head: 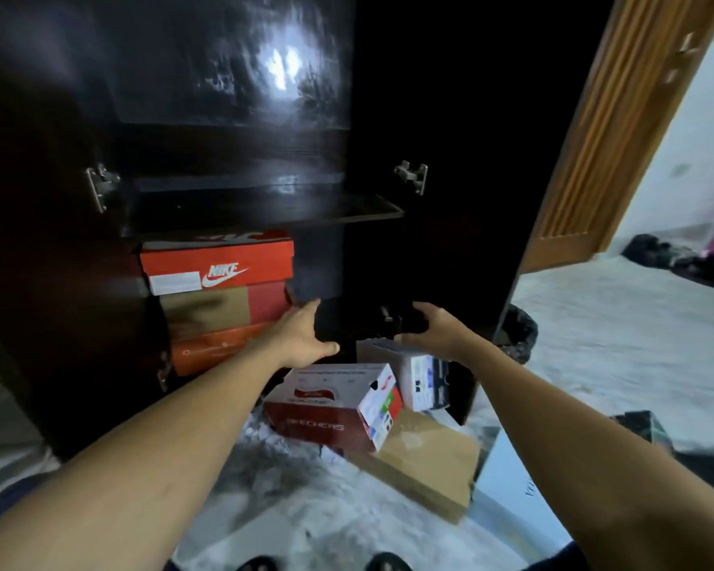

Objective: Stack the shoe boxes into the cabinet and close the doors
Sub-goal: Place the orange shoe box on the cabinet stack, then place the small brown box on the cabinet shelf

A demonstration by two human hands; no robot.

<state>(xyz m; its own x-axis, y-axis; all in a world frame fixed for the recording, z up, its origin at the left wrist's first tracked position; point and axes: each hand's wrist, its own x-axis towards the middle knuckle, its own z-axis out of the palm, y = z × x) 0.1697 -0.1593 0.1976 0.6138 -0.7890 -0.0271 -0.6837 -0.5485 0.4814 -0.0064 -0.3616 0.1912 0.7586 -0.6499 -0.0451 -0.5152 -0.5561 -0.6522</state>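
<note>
Mid-stack: three boxes in, both hands at the cabinet's dark right bay.

Left-centre, inside the cabinet [264, 216]: Nike box [217, 263] on a tan box [223, 307] on an orange box [219, 348]. Centre: left hand [301, 335], fingers straight, just beside the stack, gripping nothing. Right of centre: right hand [433, 327], fingers curled; too dark to tell if it holds anything. Lower centre, on the floor: Skechers box [330, 405], white box [421, 377] behind it. Likely next: two-hand lift of the Skechers box, start a second column. Doors [462, 179] wait until last.
</note>
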